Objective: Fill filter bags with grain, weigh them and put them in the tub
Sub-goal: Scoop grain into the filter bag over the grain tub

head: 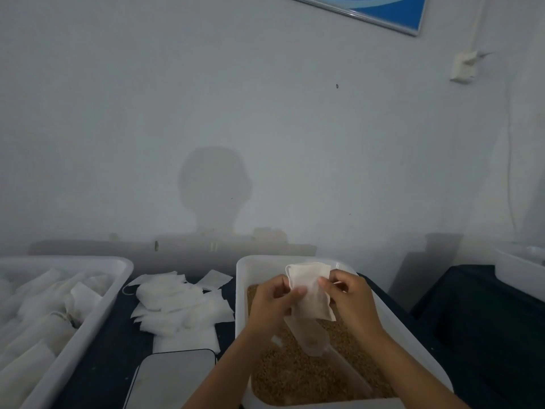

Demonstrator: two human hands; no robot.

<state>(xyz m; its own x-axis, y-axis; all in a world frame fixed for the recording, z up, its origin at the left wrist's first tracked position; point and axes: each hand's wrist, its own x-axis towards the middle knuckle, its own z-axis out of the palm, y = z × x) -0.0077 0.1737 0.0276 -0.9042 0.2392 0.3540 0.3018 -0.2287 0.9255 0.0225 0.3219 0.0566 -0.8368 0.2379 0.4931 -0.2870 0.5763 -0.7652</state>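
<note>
Here, at the table's left edge, a white tub (pixel 97 314) is holding filled bags (pixel 44 308). Beside it, a heap of empty filter bags (pixel 180 305) is lying on the dark table (pixel 103 358), with a scale (pixel 174 379) sitting at the near edge. Further right, over the grain tray (pixel 413 349), the left hand (pixel 272 304) and the right hand (pixel 349 299) are each pinching 1 filter bag (pixel 309 286) between thumb and fingers, holding it above the brown grain (pixel 298 376). A clear scoop (pixel 312 335) is hanging below the bag.
</note>
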